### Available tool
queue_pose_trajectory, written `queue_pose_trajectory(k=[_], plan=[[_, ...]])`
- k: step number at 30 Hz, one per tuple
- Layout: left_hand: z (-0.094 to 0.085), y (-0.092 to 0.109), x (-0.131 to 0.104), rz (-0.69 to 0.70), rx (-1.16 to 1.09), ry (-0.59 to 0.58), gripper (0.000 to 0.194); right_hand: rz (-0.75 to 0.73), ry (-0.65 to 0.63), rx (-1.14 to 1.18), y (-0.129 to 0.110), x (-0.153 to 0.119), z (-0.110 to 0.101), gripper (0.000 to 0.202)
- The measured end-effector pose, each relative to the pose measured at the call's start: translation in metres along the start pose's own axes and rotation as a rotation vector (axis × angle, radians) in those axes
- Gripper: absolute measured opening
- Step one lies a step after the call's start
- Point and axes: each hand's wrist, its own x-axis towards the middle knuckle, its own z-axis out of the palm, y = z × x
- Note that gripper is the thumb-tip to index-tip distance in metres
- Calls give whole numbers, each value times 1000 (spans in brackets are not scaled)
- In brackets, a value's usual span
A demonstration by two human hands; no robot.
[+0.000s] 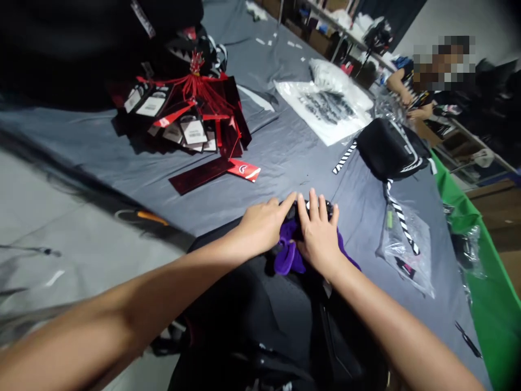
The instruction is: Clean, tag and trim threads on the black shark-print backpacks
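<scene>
A black backpack [260, 309] lies at the near edge of the table, close to my body. On its far end sits a soft purple plush piece [287, 258] with loop-like lobes, partly covered by my hands. My left hand [262, 225] is closed at its left side, index finger reaching forward and the other fingers bent down; the thumb is hidden. My right hand [319, 233] presses flat on the purple piece and the dark material around it, fingers spread. The two index fingertips nearly meet.
A bunch of red-corded tags [193, 127] lies at upper left beside a large black bag [81, 49]. At right are a small black bag [386, 149] with striped straps, plastic packets [411, 244] and thread snips [468, 339]. Another person [419, 98] works at the back.
</scene>
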Motion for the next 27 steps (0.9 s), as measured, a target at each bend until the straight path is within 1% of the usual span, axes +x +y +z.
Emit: queue_pose_trajectory(k=[2, 4, 6, 8, 11, 13, 15, 18, 20, 23, 26, 27], plan=[[2, 2, -1, 1, 5, 16, 79, -7, -28, -2, 4, -3, -1, 98], [5, 3, 0, -11, 1, 33, 69, -54, -5, 16, 3, -1, 1, 98], [6, 4, 0, -19, -16, 34, 60, -83, 41, 38, -1, 3, 3, 93], [6, 4, 0, -17, -23, 30, 63, -69, 65, 49, -5, 5, 6, 89], [3, 4, -1, -10, -15, 18, 78, -56, 43, 50, -6, 6, 6, 90], [0, 5, -1, -16, -13, 2, 77, -89, 25, 64, -6, 7, 6, 94], [-2, 6, 0, -27, -11, -24, 75, -94, 34, 100, -6, 11, 5, 101], [-4, 8, 2, -24, 8, -52, 76, -21, 60, 139, -8, 12, 3, 107], [-5, 9, 2, -23, 18, -50, 79, 7, 52, 126, -7, 8, 2, 105], [-4, 10, 1, -15, 25, -46, 82, -29, 41, 62, -1, 0, 3, 94], [-2, 11, 2, -18, 40, -58, 81, -52, 82, 19, 0, 0, 9, 80], [-2, 11, 3, -29, 45, -62, 78, -55, 100, 24, -1, 2, 11, 77]])
